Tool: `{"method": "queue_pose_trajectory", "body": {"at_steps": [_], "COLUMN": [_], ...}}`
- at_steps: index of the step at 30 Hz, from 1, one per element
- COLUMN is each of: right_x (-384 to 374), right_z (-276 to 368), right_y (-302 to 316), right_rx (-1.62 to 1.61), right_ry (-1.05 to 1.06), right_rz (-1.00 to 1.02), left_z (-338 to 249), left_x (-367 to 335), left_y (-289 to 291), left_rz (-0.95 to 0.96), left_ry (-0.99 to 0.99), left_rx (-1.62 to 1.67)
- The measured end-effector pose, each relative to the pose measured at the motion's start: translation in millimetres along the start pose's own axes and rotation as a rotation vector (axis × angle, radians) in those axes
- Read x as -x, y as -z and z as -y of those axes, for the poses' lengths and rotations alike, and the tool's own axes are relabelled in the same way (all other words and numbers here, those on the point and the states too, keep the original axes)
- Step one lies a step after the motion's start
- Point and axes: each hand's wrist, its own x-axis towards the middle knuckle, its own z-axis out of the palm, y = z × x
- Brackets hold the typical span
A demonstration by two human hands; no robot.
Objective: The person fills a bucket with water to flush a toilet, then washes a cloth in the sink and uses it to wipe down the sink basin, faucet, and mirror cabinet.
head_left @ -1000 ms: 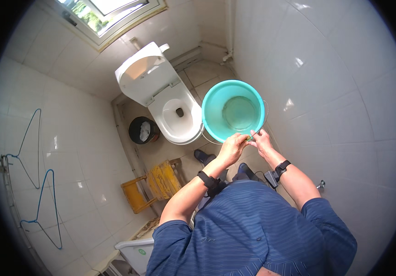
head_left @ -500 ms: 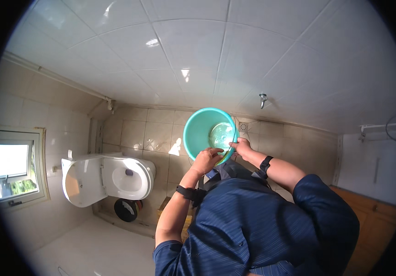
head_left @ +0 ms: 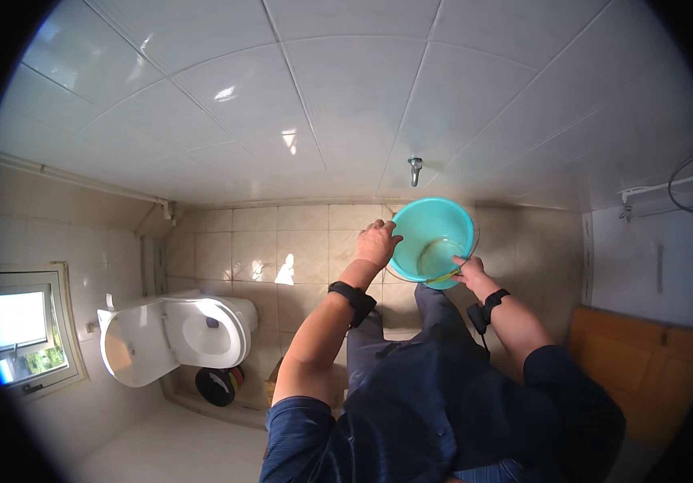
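Observation:
A turquoise bucket (head_left: 434,220), tilted so that I look into it, is in front of my legs, below a wall tap (head_left: 415,171). A little clear liquid seems to lie in its bottom. At the near right rim my right hand (head_left: 469,269) is closed on the bucket, beside the thin handle with its yellow-green grip (head_left: 445,276). My left hand (head_left: 377,244) is at the left rim, its thumb over the edge and its fingers bent around the outside; part of the fingers is hard to make out.
A white toilet (head_left: 206,332) with its lid up stands at the left. Next to it sits a round black bin (head_left: 217,386). White wall panels (head_left: 346,105) rise close ahead. A wooden door (head_left: 636,350) is at the right, an open window (head_left: 32,326) at the far left.
The bucket has moved right in the view and now sits under the tap. My left hand has gone from the near rim by the handle grip to the left rim. My right hand stays at the rim.

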Motion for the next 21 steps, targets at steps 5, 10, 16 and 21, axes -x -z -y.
{"method": "queue_pose_trajectory", "body": {"at_steps": [5, 10, 16, 21], "right_x": [-43, -62, -85, -89], "right_z": [23, 61, 83, 92], "right_y": [18, 23, 32, 35], "right_rx": [0.071, 0.186, 0.267, 0.301], "right_ry": [0.038, 0.048, 0.038, -0.013], "right_rz": [0.094, 0.251, 0.388, 0.448], "left_z": [-29, -45, -41, -40], "left_x": [-91, -172, -211, -210], "left_y": [-8, -30, -56, -55], "left_rz": [-0.112, -0.104, 0.037, 0.016], "left_ry": [0.066, 0.158, 0.241, 0.22], "left_rx": [-0.12, -0.212, -0.354, -0.416]}}
